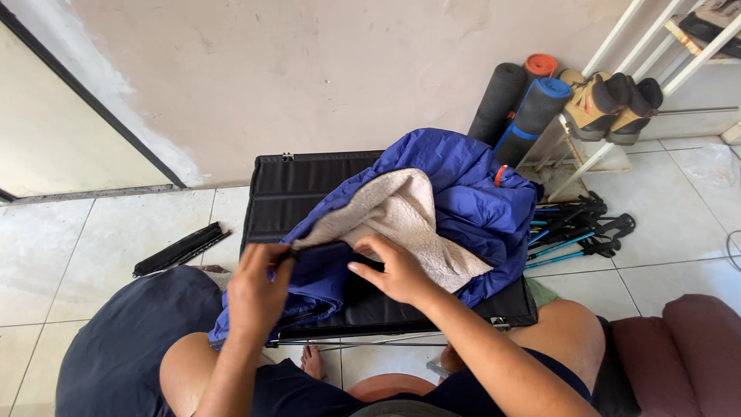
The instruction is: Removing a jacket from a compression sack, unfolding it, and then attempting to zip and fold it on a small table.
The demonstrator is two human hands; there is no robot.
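We sit low over a small black folding table with a blue jacket heaped on it. The cream fleece lining is turned up and outward, so the garment lies inside out across the table's right half, with blue fabric spilling over the near-left corner and down past the near edge.

Our left hand is at that near-left corner, fingers curled together and pinched on a dark hem of the jacket, holding the edge taut. Our right hand lies just beside it, palm down on the blue cloth at the near edge, fingers spread slightly and pressing flat; it grips nothing, and seems to pin the cloth so the left hand has something to pull against. Whether the dark strip between the hands is a zipper or a binding we cannot tell; the fold shades it.

Our knees frame the table's near edge, a bare foot on the tile below.

Around us: a dark folded strip lies on the tile floor left of the table. Right of the far corner, rolled mats lean upright against the wall, one with an orange end, one blue. Tan boots rest on a white rack. A bundle of blue-and-black trekking poles lies on the floor beside the table's right edge. A dark red cushion shows at lower right.
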